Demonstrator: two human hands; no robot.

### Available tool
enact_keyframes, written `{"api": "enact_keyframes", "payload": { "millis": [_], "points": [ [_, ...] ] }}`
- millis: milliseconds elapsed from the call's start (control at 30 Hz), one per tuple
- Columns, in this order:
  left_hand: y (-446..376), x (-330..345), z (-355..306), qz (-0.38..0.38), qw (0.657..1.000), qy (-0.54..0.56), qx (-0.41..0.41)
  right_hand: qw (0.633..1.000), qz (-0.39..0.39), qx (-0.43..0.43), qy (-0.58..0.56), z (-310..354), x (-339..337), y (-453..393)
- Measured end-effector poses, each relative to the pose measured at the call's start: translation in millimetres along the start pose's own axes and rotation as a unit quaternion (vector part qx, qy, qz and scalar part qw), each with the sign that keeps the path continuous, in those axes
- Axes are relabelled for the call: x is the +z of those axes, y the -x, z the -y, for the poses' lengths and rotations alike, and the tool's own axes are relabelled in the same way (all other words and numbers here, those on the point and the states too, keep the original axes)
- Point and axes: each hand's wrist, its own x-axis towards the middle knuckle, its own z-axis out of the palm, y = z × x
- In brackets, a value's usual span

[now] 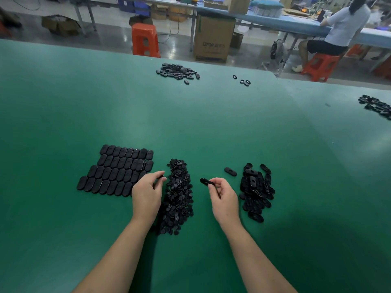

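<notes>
Green table (211, 127); left hand (146, 193) pinches insert (161, 177), right hand (224, 199) shell (205, 182).

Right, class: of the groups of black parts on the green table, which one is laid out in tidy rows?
The block of oval pieces just left of the left hand; the rest lie loose, in heaps or scattered.

I see a factory assembly floor, long green work table (190, 123), heaps of identical black parts (177, 195), cardboard cartons (213, 39), orange stools (145, 40), another worker (347, 26) at a blue bench (296, 24).
</notes>
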Motion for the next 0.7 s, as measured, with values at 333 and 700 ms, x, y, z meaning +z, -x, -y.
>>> {"api": "enact_keyframes", "payload": {
  "millis": [333, 700],
  "points": [
    [0.2, -1.7, -1.5, 0.018, 0.999, 0.039, -0.005, 1.000, 0.011, -0.001, -0.019, 0.8, 1.5, -1.0],
    [5.0, 43.1, -68.6, 0.149, 0.986, -0.047, 0.049, 1.000, 0.013, -0.007, -0.009, -3.8, 1.5, -2.1]
  ]
}}
